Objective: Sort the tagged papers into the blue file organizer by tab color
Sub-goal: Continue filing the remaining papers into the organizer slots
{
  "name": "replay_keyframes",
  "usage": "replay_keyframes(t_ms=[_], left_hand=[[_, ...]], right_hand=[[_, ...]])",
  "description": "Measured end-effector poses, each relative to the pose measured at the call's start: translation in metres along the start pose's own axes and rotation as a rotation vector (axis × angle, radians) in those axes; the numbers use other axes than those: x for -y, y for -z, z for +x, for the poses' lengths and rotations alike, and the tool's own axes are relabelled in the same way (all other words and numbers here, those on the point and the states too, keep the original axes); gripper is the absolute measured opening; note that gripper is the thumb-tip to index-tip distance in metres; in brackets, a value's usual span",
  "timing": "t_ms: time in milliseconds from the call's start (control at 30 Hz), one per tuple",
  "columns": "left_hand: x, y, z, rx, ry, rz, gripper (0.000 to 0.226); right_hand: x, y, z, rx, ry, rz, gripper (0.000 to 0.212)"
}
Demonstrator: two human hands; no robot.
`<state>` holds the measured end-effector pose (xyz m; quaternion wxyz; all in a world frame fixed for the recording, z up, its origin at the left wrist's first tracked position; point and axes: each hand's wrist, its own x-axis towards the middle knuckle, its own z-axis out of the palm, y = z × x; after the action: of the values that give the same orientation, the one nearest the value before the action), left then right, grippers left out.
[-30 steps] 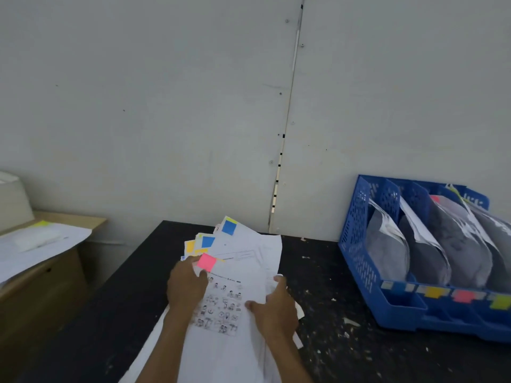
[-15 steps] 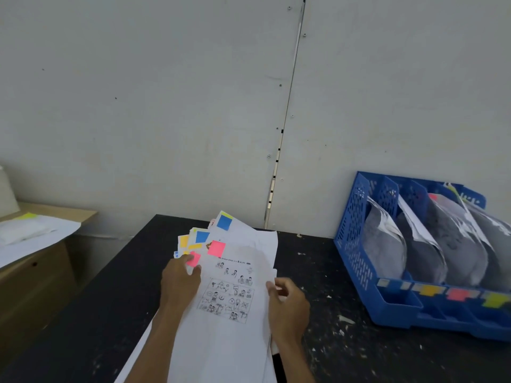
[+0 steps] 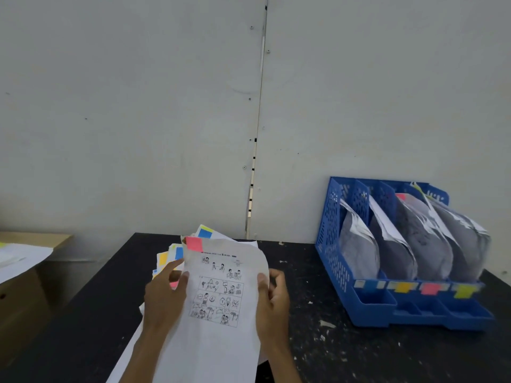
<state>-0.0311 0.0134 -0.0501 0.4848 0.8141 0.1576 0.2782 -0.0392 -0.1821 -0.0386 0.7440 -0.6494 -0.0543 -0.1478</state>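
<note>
Pinching pink-tabbed sheet point(image 3: 221, 277) by its right edge in my right hand point(image 3: 272, 302), left hand point(image 3: 163, 299) grip unclear; organizer point(image 3: 330, 239) pink label point(image 3: 430, 288) lies rightward, right hand nearer.

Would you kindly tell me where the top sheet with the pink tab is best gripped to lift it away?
Pinch the pink-tabbed sheet at mid-height on its right long edge, coming from the right, as the right hand does. That edge hangs free, while the left edge overlaps the fanned stack at the left hand.
</note>
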Motion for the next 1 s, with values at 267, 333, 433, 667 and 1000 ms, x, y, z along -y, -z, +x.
replay_keyframes(t_ms=[267, 333, 433, 667, 1000], left_hand=[[-0.055, -0.025, 0.0, -0.135, 0.1, -0.477, 0.021], [-0.085, -0.047, -0.001, -0.127, 0.052, -0.514, 0.022], [-0.142, -0.091, -0.011, -0.125, -0.043, -0.542, 0.034], [-0.261, -0.204, -0.126, 0.156, -0.249, -0.652, 0.016], [-0.344, -0.36, -0.139, 0.929, 0.127, -0.788, 0.062]], right_hand=[[0.046, 0.034, 0.013, 0.274, -0.167, 0.035, 0.031], [0.068, 0.06, 0.023, 0.254, -0.161, -0.04, 0.023], [0.106, 0.114, 0.045, 0.057, -0.057, -0.172, 0.012], [0.188, 0.258, 0.074, -0.523, 0.469, -0.706, 0.022], [0.14, 0.305, 0.131, -0.625, 0.653, -0.818, 0.038]])
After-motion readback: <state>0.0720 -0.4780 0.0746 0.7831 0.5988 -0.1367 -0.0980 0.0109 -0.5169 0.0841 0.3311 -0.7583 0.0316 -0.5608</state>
